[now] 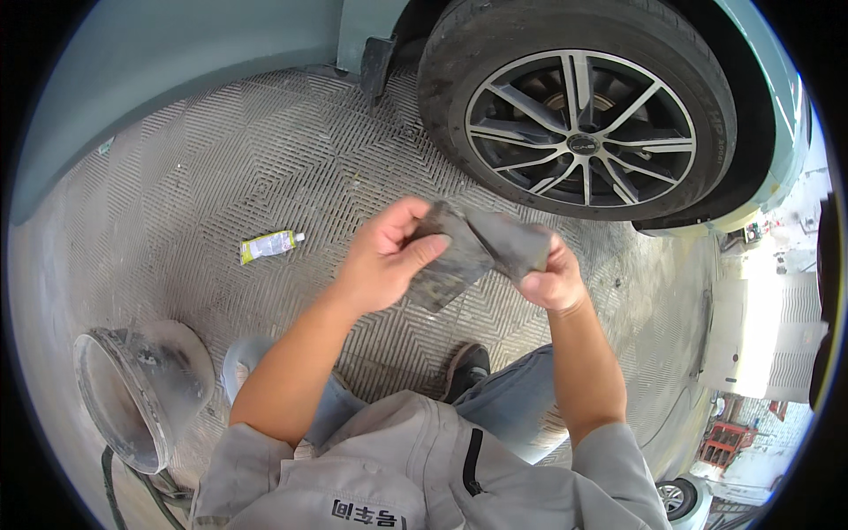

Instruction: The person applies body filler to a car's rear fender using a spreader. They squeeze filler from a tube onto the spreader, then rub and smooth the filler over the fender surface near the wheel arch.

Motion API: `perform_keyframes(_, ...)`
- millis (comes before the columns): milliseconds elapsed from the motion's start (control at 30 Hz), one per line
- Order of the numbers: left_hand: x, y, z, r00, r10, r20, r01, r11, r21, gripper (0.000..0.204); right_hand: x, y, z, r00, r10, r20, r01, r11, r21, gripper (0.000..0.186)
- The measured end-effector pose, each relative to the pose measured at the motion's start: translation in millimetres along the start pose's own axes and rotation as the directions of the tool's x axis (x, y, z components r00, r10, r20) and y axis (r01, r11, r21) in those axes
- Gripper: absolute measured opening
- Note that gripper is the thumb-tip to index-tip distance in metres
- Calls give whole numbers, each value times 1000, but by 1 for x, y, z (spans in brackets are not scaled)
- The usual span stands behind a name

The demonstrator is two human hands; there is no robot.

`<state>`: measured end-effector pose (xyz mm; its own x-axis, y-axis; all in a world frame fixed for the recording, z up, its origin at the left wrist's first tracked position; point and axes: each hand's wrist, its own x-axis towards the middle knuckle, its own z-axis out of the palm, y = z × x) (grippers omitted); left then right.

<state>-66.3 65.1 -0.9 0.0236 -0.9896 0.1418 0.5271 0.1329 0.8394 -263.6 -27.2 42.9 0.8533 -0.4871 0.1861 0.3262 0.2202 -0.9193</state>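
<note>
My left hand [385, 261] is closed on a thin, dark, smeared putty spreader [452, 276], thumb on its upper face. Another flat putty spreader [512, 238], smooth and grey, is pinched at its right end by my right hand [556, 278]. The two spreaders meet near the middle, their edges overlapping or touching, over the floor in front of my knees. Slight blur hides whether any paste lies between them. A yellow-and-white tube [269, 246] with a white cap lies on the floor, left of my hands.
Ahead to the right stands a car wheel [574, 141] under a pale blue car body [185, 53]. At lower left, a dusty bucket [146, 389] lies tilted beside dark hoses [155, 495]. The floor [265, 159] has a ridged pattern. A red rack [726, 442] stands far right.
</note>
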Motion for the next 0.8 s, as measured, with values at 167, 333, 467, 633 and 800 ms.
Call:
perform_keyframes(167, -5, -11, 6, 985, 95, -141, -50, 955, 294, 18, 1, 2, 5, 999, 2, -40, -22, 867, -497, 42)
perform_keyframes(333, -3, -1, -5, 961, 99, -258, -31, 967, 254, 15, 4, -18, -1, 954, 107, -281, -300, 288, -909, 41)
perform_keyframes(467, 1, -9, 1, 990, 69, -119, -42, 976, 211, 14, 6, -14, 4, 973, 6, -232, -138, 817, -559, 36)
perform_keyframes(633, -2, -11, 4, 969, 70, -236, -18, 976, 218, 16, -1, -13, 1, 981, 128, -148, -195, 593, -781, 36)
perform_keyframes(800, 0, -6, -5, 964, 162, -209, -114, 968, 224, 18, -7, -11, -18, 906, 75, -417, -402, 460, -792, 34)
